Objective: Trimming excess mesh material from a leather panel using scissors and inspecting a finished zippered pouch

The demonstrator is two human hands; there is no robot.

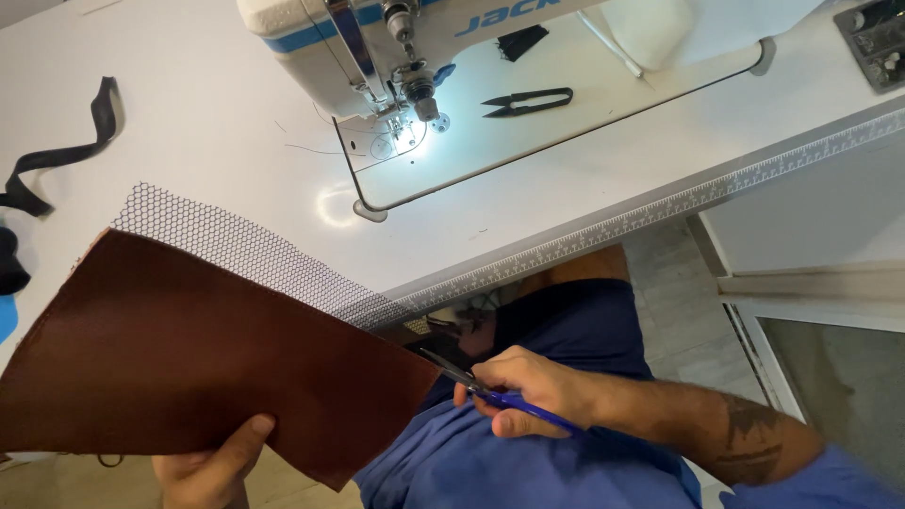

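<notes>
Your left hand (209,464) sits at about seven o'clock in the view, thumb on top and fingers hidden underneath, pinching the lower edge of a brown fabric panel (189,353) that spreads up and out toward nine and ten o'clock. A strip of grey honeycomb mesh (240,240) peeks out along the panel's upper edge, running from ten o'clock toward the centre and lying partly over the white table (189,141). Your right hand (533,386) is just past centre toward five o'clock, closed around the blue handles of a pair of scissors (471,382); the blades point toward nine o'clock and meet the panel's right-hand corner, though how far apart they stand you cannot tell from here. At twelve o'clock the sewing machine (377,47) stands on the table with its lamp lit over the needle, and black thread snips (528,102) lie just to its right at one o'clock. A black strap (66,151) curls at ten o'clock near the table's left edge.
</notes>
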